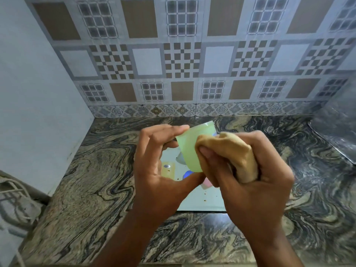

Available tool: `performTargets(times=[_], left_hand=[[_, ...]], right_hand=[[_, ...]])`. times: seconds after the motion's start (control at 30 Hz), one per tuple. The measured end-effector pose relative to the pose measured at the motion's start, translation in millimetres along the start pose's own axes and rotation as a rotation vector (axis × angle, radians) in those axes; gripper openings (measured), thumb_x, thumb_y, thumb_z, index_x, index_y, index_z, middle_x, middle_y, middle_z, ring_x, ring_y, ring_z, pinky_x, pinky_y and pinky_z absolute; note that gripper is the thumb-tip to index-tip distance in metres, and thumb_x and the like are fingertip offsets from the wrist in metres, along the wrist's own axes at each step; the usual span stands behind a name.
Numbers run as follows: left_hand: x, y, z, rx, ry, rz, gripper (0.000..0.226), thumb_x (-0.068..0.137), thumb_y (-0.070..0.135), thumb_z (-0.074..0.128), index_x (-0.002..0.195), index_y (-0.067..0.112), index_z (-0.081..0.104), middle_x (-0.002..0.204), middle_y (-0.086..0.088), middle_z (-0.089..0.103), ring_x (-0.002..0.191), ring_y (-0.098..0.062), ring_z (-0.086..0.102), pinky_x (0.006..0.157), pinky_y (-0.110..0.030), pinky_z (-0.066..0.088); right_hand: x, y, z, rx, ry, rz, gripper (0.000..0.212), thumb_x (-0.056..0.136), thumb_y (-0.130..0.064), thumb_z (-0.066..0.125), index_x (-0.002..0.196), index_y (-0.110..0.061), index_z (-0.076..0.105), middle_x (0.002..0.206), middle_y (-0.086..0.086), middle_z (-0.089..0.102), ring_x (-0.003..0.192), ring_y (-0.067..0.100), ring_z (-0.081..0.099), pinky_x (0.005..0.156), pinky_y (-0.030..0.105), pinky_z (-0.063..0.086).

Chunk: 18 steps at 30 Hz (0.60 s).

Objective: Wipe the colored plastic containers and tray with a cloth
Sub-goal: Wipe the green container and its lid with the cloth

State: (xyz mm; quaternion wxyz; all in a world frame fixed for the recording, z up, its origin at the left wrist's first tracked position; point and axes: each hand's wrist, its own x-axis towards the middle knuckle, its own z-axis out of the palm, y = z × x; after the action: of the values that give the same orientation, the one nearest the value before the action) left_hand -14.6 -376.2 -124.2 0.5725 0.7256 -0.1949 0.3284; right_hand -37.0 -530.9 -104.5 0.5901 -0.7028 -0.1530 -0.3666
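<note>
So the left hand (156,166) has a pale green plastic container (189,149) held up over the counter (92,189), fingertips on the upper rim and the thumb tucked under the bottom edge, so that grip is grasping the container from both ends. The container is tilted, open end pointing away toward the tiled wall (183,58).

The right hand (250,180) is clenched around a bunched-up tan cloth (237,153), and the wad of cloth is pressed right against the container's right side. Fingers are curled tight into the fabric.

Down below the hands, a white tray (196,201) sits flat on the swirly marble-look counter, mostly hidden by the hands. On it you can make out bits of other coloured pieces: a yellowish one (168,170) with a small sticker, something blue (187,174), a pink one (207,183) just peeking out under the right hand, and a greyish-white shape (180,158) behind the green container. Can't tell exactly what shape any of those are. There are also a few little brown crumbs (205,194) scattered on the tray.

Something shiny and foil-like (335,132) sits at the far right corner of the counter.
</note>
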Motion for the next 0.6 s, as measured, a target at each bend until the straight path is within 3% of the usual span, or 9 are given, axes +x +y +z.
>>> performTargets(times=[0.13, 0.2, 0.3, 0.4, 0.5, 0.6], left_hand=[[-4.7, -0.7, 1.2, -0.124, 0.031, -0.066, 0.072, 0.066, 0.020, 0.098, 0.126, 0.030, 0.058, 0.124, -0.023, 0.058, 0.114, -0.044, 0.061, 0.094, -0.063, 0.053], [-5.6, 5.1, 3.2, -0.220, 0.035, -0.123, 0.074, 0.066, 0.015, 0.096, 0.124, 0.027, 0.051, 0.128, -0.011, 0.061, 0.116, -0.037, 0.065, 0.094, -0.066, 0.054], [-3.6, 10.0, 3.3, -0.295, 0.090, -0.199, 0.072, 0.063, 0.011, 0.091, 0.117, 0.027, 0.045, 0.118, 0.022, 0.064, 0.109, -0.019, 0.069, 0.089, -0.056, 0.061], [-2.7, 5.6, 2.6, -0.340, 0.108, -0.221, 0.072, 0.065, 0.008, 0.088, 0.122, 0.032, 0.050, 0.122, 0.018, 0.064, 0.114, -0.019, 0.067, 0.092, -0.049, 0.060], [-2.5, 2.0, 0.3, -0.367, 0.063, -0.236, 0.078, 0.071, 0.005, 0.085, 0.135, 0.038, 0.054, 0.139, 0.005, 0.062, 0.126, -0.022, 0.063, 0.097, -0.040, 0.057], [-0.6, -1.4, -7.3, -0.302, 0.056, -0.213, 0.077, 0.071, 0.011, 0.087, 0.135, 0.043, 0.058, 0.140, 0.004, 0.064, 0.126, -0.021, 0.062, 0.101, -0.037, 0.053]], right_hand=[[21.8, 4.7, 6.2, -0.026, 0.041, 0.056, 0.009, 0.093, -0.017, 0.083, 0.094, -0.012, 0.077, 0.087, 0.005, 0.074, 0.076, 0.028, 0.071, 0.064, 0.045, 0.053], [27.3, 6.8, 4.8, 0.081, 0.101, 0.077, 0.008, 0.093, -0.009, 0.080, 0.093, -0.008, 0.072, 0.086, 0.002, 0.075, 0.073, 0.020, 0.071, 0.062, 0.038, 0.054], [15.1, 4.3, 3.8, 0.149, 0.099, 0.026, 0.010, 0.096, -0.011, 0.075, 0.098, -0.018, 0.068, 0.088, -0.010, 0.070, 0.070, 0.002, 0.066, 0.066, 0.018, 0.050], [-8.9, 1.0, 12.0, 0.203, 0.057, 0.047, 0.014, 0.095, -0.009, 0.076, 0.098, -0.017, 0.066, 0.091, -0.024, 0.067, 0.069, -0.004, 0.065, 0.061, 0.011, 0.050], [-16.2, 2.1, 17.5, 0.234, 0.054, 0.068, 0.012, 0.095, -0.012, 0.078, 0.099, -0.019, 0.069, 0.093, -0.014, 0.070, 0.068, 0.002, 0.068, 0.057, 0.016, 0.053], [-13.8, 5.6, 11.5, 0.117, 0.031, 0.034, 0.011, 0.093, -0.027, 0.082, 0.097, -0.019, 0.075, 0.092, -0.004, 0.070, 0.073, 0.024, 0.070, 0.055, 0.039, 0.055]])
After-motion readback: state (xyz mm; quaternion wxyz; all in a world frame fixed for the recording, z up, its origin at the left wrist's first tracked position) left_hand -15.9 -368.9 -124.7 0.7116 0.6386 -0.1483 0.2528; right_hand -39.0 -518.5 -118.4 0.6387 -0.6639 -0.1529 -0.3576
